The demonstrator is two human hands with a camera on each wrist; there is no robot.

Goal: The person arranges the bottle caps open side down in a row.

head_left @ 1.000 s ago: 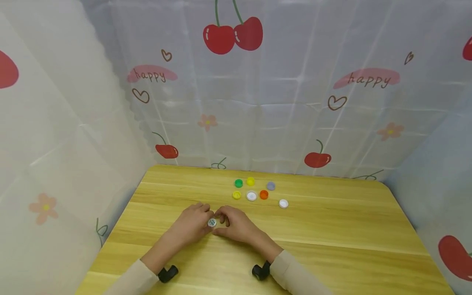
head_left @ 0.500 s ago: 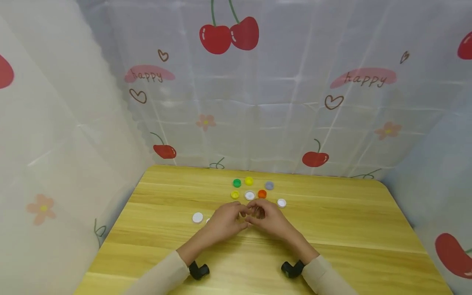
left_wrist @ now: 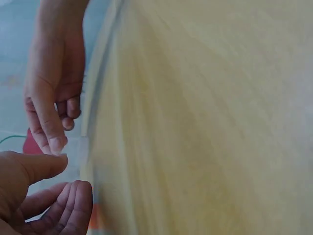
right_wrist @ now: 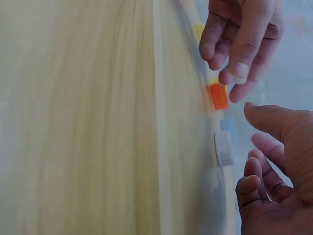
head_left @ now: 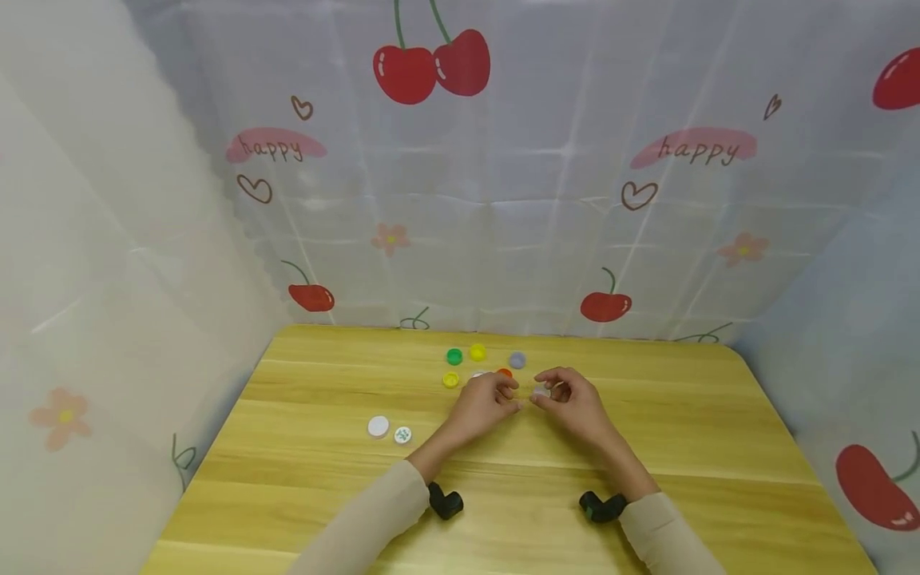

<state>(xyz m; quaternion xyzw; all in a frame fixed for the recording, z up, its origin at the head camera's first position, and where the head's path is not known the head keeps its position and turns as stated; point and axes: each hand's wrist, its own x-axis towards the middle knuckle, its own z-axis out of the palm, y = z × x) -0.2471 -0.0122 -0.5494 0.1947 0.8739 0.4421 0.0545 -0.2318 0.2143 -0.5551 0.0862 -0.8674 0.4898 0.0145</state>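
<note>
My left hand (head_left: 483,406) hovers over the middle of the table, with thumb and fingers apart and nothing between them. It partly covers a white cap (head_left: 477,374) and an orange cap (head_left: 505,373). To its right, my right hand (head_left: 577,409) is near another white cap (head_left: 541,391). In the right wrist view, that white cap (right_wrist: 223,148) stands on the table, apart from the spread thumb and fingers of the right hand (right_wrist: 288,161). The left wrist view shows the two hands facing each other. Left of the arms lie a white disc (head_left: 378,426) and a smaller white disc with a green pattern (head_left: 402,434).
Farther back are a green cap (head_left: 454,356), two yellow caps (head_left: 477,352) and a pale purple cap (head_left: 517,360). The wooden table (head_left: 683,447) ends at a curtain (head_left: 467,263) printed with cherries. Black camera mounts (head_left: 446,503) sit at both wrists.
Both hands have moved right from the patterned disc, which one second ago was between them and now lies on the table. The hands have also drawn apart, the right one reaching a white cap.
</note>
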